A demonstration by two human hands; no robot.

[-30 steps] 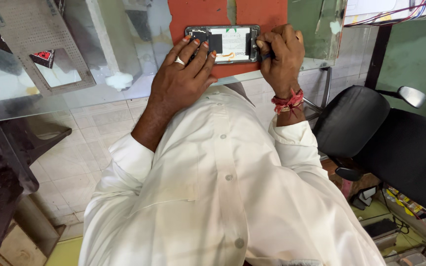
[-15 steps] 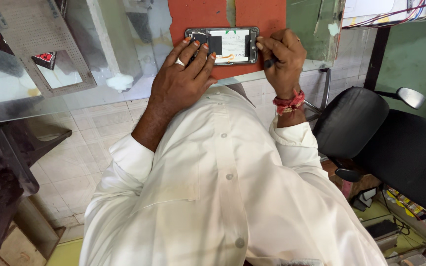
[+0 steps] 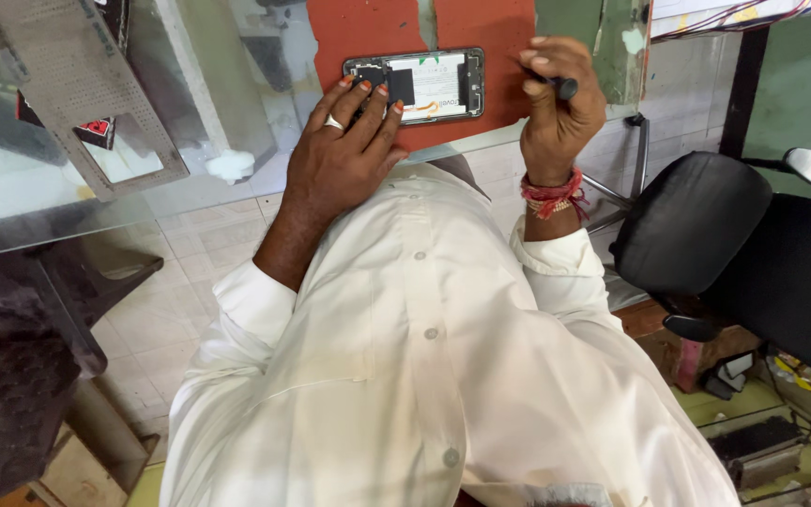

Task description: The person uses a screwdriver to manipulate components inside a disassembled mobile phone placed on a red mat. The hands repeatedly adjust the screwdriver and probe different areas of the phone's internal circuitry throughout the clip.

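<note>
Head view: left hand flat, fingers spread, pressing the opened phone on the red mat at the glass table's near edge. Right hand just beside, fist clamped on a dark tool.

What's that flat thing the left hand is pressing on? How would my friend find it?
Look at the glass table, then the red mat at its far edge. On that mat lies an opened phone with its back cover off, under the left hand's fingertips. It is the only thing there with its insides showing.
</note>
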